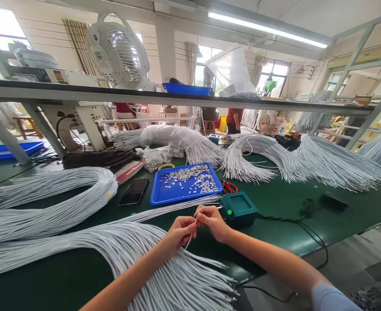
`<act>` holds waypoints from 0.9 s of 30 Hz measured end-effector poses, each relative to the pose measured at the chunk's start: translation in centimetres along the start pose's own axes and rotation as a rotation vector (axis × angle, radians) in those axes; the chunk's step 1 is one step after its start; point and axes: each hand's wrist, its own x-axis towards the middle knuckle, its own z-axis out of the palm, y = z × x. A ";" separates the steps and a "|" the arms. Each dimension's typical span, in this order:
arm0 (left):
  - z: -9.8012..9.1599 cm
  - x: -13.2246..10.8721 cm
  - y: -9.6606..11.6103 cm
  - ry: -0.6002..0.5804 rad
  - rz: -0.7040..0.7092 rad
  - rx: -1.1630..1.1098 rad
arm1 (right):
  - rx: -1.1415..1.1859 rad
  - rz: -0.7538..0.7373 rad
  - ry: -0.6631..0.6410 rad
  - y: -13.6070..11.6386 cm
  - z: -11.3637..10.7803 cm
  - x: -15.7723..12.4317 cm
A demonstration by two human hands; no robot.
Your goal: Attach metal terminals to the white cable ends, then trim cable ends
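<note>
The left hand (181, 231) and right hand (212, 219) both pinch one pale cable (189, 242), close together over the worktop (284, 198) — just beside the teal box (240, 206), near a fanned cable bundle (135, 244) — with small metal parts (206, 183) in a blue tray (164, 193) beyond.

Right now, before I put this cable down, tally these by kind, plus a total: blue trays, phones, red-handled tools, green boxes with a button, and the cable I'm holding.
Blue trays: 3
Phone: 1
Red-handled tool: 1
Green box: 1
Held cable: 1
Total: 7
</note>
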 end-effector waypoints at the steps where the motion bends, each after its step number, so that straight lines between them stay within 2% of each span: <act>1: 0.0 0.0 0.0 -0.001 -0.009 -0.008 | -0.001 0.001 0.003 0.0 0.0 0.1; 10: -0.3 0.3 0.1 0.040 -0.051 -0.035 | 0.019 -0.012 0.033 0.1 0.3 0.4; 17: -0.3 0.5 0.2 0.096 -0.026 -0.016 | 0.050 0.020 0.046 0.2 0.1 0.6; 21: -0.3 0.6 0.3 0.089 -0.043 -0.011 | 0.033 0.016 0.131 -0.1 -0.3 1.2; 27: 0.1 0.2 1.1 0.199 0.032 -0.070 | -0.158 -0.085 0.239 0.1 -0.2 1.0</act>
